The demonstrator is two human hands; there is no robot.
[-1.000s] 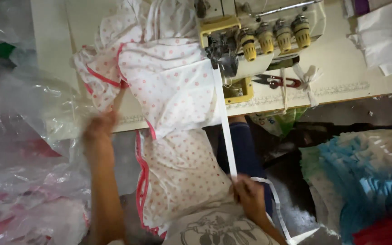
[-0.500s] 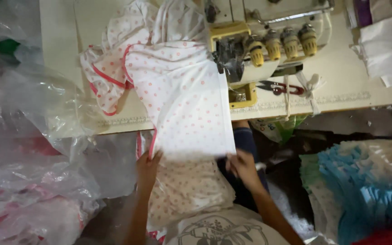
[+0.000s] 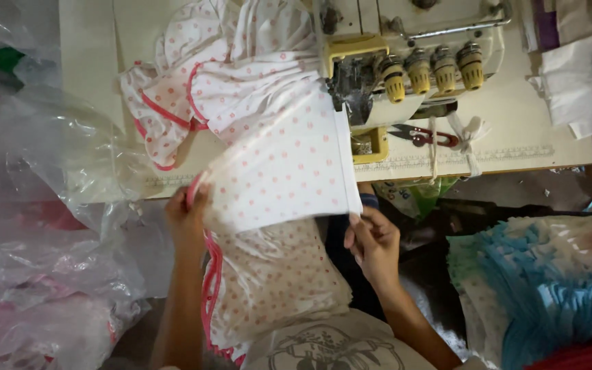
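Note:
A white fabric piece (image 3: 282,164) with small pink dots and pink edging stretches from the sewing machine (image 3: 405,62) down toward me. My left hand (image 3: 188,212) grips its lower left corner at the pink edge. My right hand (image 3: 373,241) pinches its lower right corner, by the white band along the right side. The cloth's upper end lies at the machine's needle area. More of the same dotted fabric (image 3: 268,288) is piled on my lap, under the held piece.
Sewn dotted pieces (image 3: 193,89) bunch on the white table (image 3: 515,130) left of the machine. Red-handled snips (image 3: 426,137) lie by the machine. Clear plastic bags (image 3: 42,226) fill the left. Blue ruffled fabric (image 3: 549,288) is stacked at right. Folded white cloth (image 3: 577,82) lies top right.
Both hands have come together onto the lower edge of the dotted piece and lifted it. A second ago my left hand was out left by the table and my right held a white strip.

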